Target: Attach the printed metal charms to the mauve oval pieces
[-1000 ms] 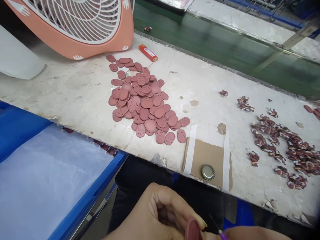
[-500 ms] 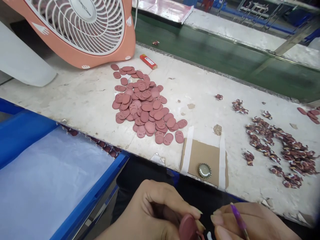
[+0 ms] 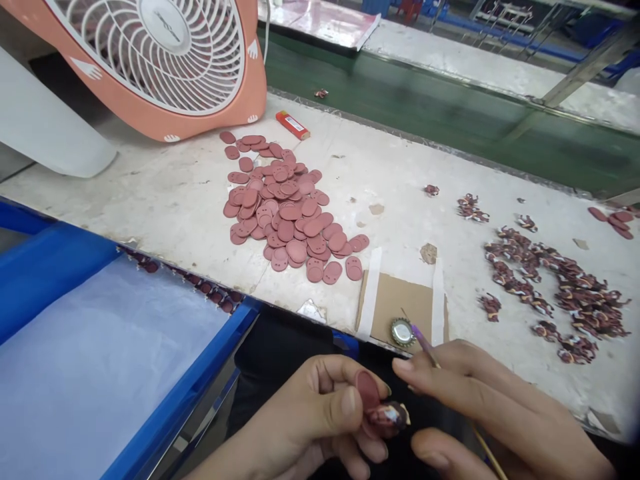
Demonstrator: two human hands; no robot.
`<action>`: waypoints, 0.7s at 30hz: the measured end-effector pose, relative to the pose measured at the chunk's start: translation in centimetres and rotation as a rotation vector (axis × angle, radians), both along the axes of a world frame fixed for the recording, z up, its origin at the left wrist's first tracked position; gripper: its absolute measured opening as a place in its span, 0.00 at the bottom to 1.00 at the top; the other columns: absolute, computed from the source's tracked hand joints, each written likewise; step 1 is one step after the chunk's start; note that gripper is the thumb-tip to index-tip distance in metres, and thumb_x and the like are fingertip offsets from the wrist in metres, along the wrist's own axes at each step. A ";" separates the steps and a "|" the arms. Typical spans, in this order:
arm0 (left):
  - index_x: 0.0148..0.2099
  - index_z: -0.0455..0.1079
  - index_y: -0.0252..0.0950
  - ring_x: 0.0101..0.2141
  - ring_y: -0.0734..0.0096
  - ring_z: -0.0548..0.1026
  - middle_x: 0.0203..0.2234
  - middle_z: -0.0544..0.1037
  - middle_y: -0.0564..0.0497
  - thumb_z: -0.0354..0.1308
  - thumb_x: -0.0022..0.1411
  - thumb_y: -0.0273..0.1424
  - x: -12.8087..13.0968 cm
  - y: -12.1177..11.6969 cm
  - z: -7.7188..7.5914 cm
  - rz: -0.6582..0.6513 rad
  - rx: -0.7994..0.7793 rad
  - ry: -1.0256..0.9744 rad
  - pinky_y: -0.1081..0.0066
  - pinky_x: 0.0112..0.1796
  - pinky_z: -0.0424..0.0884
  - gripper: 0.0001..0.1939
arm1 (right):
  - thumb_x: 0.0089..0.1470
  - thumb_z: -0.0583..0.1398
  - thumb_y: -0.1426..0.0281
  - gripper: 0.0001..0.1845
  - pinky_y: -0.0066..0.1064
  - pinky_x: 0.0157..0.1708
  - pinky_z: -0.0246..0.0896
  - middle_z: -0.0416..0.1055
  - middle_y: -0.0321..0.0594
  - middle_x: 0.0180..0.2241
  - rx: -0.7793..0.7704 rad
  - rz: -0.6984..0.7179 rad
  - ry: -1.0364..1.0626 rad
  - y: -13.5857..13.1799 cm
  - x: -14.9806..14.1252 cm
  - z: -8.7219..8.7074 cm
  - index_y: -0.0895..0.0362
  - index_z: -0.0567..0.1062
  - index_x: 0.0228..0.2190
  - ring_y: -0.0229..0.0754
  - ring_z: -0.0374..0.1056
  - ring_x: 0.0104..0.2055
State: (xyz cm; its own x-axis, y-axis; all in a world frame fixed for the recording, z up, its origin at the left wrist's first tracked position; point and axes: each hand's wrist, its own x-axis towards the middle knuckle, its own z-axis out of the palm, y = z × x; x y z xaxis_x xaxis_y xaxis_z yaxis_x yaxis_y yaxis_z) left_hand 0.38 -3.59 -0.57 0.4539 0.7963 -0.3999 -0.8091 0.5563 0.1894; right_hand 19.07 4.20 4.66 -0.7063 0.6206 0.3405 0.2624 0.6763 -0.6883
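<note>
My left hand [image 3: 320, 413] grips a dull-pink oval rubber piece [image 3: 367, 391] between thumb and fingers, with a small dark painted part [image 3: 387, 417] joined to it. My right hand [image 3: 480, 407] holds a thin stick with a purple tip [image 3: 421, 340] and a wooden lower shaft. Its tip points up toward a metal bottle cap [image 3: 403, 332] lying on a cardboard patch [image 3: 400, 300] taped to the table edge. The tip and the cap look apart. A heap of similar pink oval pieces [image 3: 285, 220] lies beyond my hands.
Several clusters of small painted pieces [image 3: 555, 287] lie on the worn white table [image 3: 165, 193] to the right. A peach-coloured fan [image 3: 150, 60] and a red lighter [image 3: 293, 125] stand at the far edge. A blue crate with a plastic liner [image 3: 100, 313] sits at the left.
My right hand has risen further into view, with the purple tip now near the bottle cap. The piece in my left hand has turned, showing its dark painted part. The view has shifted slightly.
</note>
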 end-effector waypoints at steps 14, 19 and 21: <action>0.31 0.79 0.34 0.20 0.81 0.76 0.20 0.78 0.54 0.77 0.45 0.37 1.2 -0.6 0.0 0.050 -0.057 0.065 0.85 0.21 0.74 0.15 | 0.64 0.62 0.75 0.06 0.23 0.37 0.72 0.75 0.40 0.34 -0.231 0.131 0.035 0.2 -0.6 0.3 0.58 0.76 0.43 0.37 0.74 0.35; 0.31 0.80 0.34 0.20 0.83 0.75 0.19 0.77 0.55 0.76 0.46 0.37 1.3 -0.7 -0.1 0.061 -0.043 0.071 0.86 0.22 0.73 0.14 | 0.64 0.62 0.77 0.08 0.25 0.39 0.72 0.75 0.39 0.35 -0.275 0.147 0.031 0.0 -0.2 0.0 0.56 0.74 0.44 0.38 0.74 0.36; 0.31 0.80 0.34 0.20 0.83 0.75 0.20 0.77 0.55 0.76 0.47 0.37 1.4 -0.6 0.0 0.061 -0.049 0.073 0.85 0.22 0.73 0.14 | 0.64 0.61 0.78 0.08 0.25 0.40 0.72 0.75 0.39 0.34 -0.268 0.157 0.027 0.0 -0.2 0.1 0.56 0.74 0.44 0.38 0.74 0.36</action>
